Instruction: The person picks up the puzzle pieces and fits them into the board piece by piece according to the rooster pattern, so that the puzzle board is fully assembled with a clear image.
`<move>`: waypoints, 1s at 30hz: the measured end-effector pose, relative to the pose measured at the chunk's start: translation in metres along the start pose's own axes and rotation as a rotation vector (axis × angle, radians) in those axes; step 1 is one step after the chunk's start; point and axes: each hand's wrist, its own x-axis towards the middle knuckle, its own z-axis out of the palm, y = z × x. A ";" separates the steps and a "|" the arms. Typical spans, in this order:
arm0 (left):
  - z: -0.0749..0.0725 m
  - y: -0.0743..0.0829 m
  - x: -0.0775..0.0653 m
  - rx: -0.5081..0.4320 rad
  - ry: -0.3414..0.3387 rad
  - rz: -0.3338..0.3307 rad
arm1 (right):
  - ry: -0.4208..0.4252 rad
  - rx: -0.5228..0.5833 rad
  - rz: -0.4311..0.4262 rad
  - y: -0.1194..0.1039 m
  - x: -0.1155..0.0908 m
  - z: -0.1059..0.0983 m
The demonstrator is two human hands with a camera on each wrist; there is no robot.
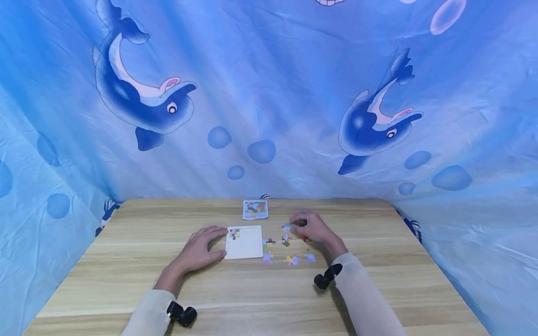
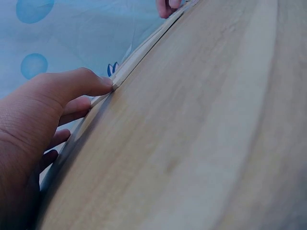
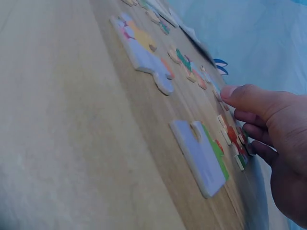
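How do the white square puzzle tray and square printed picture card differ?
The white square puzzle tray looks larger than the square printed picture card. The tray is mostly blank; the card is colourfully printed. The left hand touches the tray, not the card. Both are squarish.

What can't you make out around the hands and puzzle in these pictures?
Red puzzle piece: partly covered by the right hand in the head view.
Blue puzzle piece: too small in the head view to tell whether it's gripped.
Puzzle board: seen almost edge-on in the left wrist view, hiding its face.
Left hand: cut off by the left wrist view's left edge.
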 end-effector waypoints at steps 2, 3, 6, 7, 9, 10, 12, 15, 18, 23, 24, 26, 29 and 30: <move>0.000 0.000 0.000 -0.001 -0.002 -0.003 | 0.005 -0.012 -0.019 0.002 0.000 0.001; 0.000 0.000 0.000 -0.002 -0.003 -0.003 | 0.006 -0.012 -0.026 0.002 0.001 0.001; 0.000 -0.001 0.000 -0.005 -0.002 0.000 | 0.005 -0.003 -0.030 0.003 0.002 0.003; 0.000 -0.001 -0.001 -0.005 -0.001 0.001 | 0.003 0.002 -0.026 0.003 0.003 0.004; -0.001 -0.001 -0.001 -0.005 0.001 0.002 | 0.000 0.007 -0.027 0.003 0.004 0.005; -0.001 -0.001 -0.001 -0.006 0.002 0.003 | -0.002 0.009 -0.026 0.003 0.004 0.006; -0.001 -0.001 -0.001 -0.003 0.002 0.004 | -0.005 0.015 -0.030 0.002 0.004 0.007; -0.001 -0.001 -0.002 -0.002 0.001 0.004 | 0.000 0.020 -0.037 0.002 0.005 0.008; -0.001 0.000 -0.001 -0.003 0.000 0.003 | 0.011 0.013 -0.047 0.002 0.005 0.009; -0.001 0.001 -0.001 0.000 0.002 -0.002 | 0.047 -0.028 -0.057 0.001 0.003 0.008; -0.001 0.000 -0.001 0.000 0.002 -0.002 | 0.054 -0.033 -0.055 0.001 0.003 0.008; -0.001 0.000 0.000 0.000 0.002 -0.001 | 0.064 -0.043 -0.050 0.002 0.002 0.008; -0.001 0.000 -0.001 0.003 0.005 0.003 | 0.082 -0.047 -0.040 0.002 0.002 0.007; -0.001 -0.001 -0.001 0.002 0.005 0.005 | 0.085 -0.049 -0.036 0.002 0.002 0.007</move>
